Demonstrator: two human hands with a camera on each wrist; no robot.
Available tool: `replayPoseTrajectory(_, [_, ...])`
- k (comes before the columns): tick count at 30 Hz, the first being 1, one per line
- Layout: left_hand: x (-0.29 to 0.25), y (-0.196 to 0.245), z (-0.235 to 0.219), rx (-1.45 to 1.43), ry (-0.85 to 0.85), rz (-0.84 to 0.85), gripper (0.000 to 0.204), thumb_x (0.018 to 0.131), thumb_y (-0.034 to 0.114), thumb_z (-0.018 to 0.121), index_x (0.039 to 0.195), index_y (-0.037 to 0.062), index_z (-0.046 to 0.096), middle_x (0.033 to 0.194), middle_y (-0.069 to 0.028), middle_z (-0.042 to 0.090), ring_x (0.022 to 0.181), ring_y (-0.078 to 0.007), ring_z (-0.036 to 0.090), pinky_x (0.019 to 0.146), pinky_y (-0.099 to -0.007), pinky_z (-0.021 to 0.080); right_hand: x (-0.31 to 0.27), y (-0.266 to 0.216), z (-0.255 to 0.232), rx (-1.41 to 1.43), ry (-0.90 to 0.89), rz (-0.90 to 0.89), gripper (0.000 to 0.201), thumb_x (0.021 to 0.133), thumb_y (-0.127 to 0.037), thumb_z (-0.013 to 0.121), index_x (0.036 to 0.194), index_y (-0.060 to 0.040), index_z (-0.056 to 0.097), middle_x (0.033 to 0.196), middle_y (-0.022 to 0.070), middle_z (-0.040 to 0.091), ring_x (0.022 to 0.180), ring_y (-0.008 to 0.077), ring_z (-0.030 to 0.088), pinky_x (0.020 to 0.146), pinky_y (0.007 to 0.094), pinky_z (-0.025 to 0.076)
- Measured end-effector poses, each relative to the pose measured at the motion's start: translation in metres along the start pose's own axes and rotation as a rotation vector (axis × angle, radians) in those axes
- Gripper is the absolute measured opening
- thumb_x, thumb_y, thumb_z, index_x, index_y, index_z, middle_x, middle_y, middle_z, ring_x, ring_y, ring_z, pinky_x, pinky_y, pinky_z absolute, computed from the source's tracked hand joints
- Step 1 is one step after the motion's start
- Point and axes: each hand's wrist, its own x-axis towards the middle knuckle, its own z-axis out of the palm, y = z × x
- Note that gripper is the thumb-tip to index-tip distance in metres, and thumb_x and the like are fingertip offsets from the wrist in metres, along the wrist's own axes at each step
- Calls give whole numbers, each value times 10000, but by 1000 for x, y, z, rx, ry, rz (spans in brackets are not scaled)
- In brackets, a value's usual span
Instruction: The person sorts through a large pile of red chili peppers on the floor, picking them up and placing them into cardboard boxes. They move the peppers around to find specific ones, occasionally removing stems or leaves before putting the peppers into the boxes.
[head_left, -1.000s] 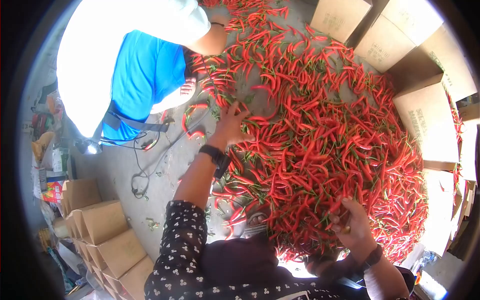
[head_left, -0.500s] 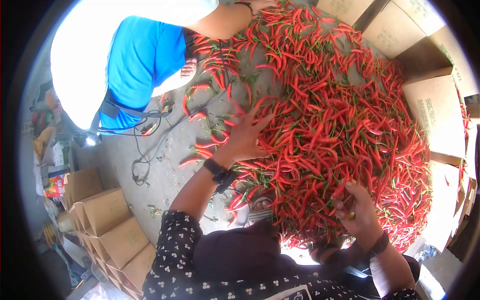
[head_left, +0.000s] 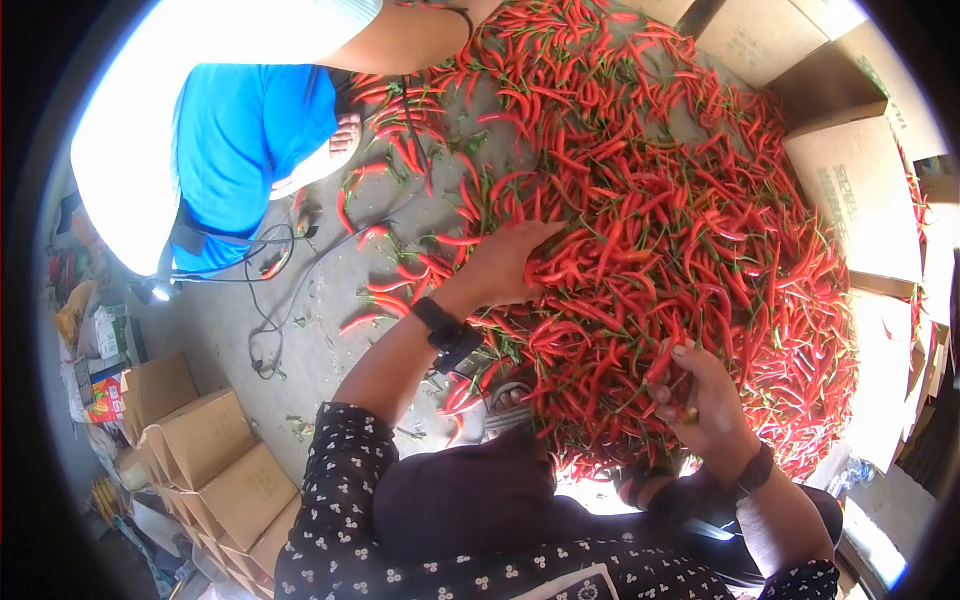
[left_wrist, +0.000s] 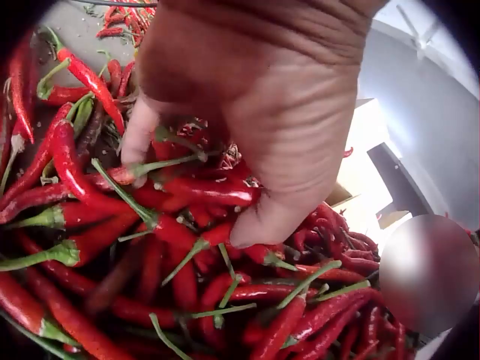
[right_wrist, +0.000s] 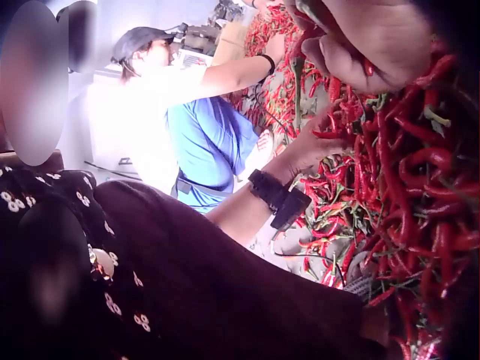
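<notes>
Red chili peppers with green stems (head_left: 640, 250) lie in a broad heap on the floor. My left hand (head_left: 505, 262) reaches into its near-left part; in the left wrist view that hand (left_wrist: 262, 97) has thumb and a finger spread apart, touching peppers (left_wrist: 210, 191) beneath the palm. Over the right part of the heap is my right hand (head_left: 705, 405), fingers curled round red pepper. The right wrist view shows this hand (right_wrist: 375, 45) with a green stem (right_wrist: 297, 86) hanging from it; how many peppers it holds cannot be told.
Another person in a white top and blue garment (head_left: 235, 140) crouches at upper left, an arm reaching over the peppers. A black cable (head_left: 300, 285) crosses the floor. Cardboard boxes stand at right (head_left: 855, 195) and lower left (head_left: 205, 435). A sandalled foot (head_left: 508, 405) is beside the heap.
My left hand has moved right and deeper into the heap from its left edge. The right hand keeps its curled hold, slightly higher in view. The other person's arm reached out, then drew partly back.
</notes>
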Motion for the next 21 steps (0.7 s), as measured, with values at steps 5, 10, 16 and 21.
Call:
replayPoseTrajectory(5, [-7,11,-10,-97,-55,-90,853,636,208,759,1388,145,361,1352,-150,408,1214,-365,419,994,-429,396,-1,0,-6,20,-1,-4,74,878,-181,523,859,-110,532,716,-3,524,615,115,488,467,221,333])
replayPoseTrajectory(10, [7,23,-13,-156,75,-60,668,686,261,750,1289,120,499,1287,-172,464,1242,-354,397,1000,-424,379,-2,3,-14,38,0,8,71,882,-179,520,902,-113,534,720,-5,529,618,117,495,467,217,336])
replayPoseTrajectory(16, [35,25,15,180,188,-105,366,739,289,697,1031,71,662,1196,-135,520,1150,-330,454,964,-416,386,-3,3,-11,15,-25,17,61,888,-168,507,914,-119,533,732,-1,543,627,104,504,470,213,347])
replayPoseTrajectory(21, [32,23,-2,114,96,-116,269,798,301,638,907,61,691,1161,-134,539,1095,-291,500,933,-394,401,-4,5,-12,-9,-52,9,77,893,-166,493,926,-110,535,737,4,546,626,91,496,472,208,348])
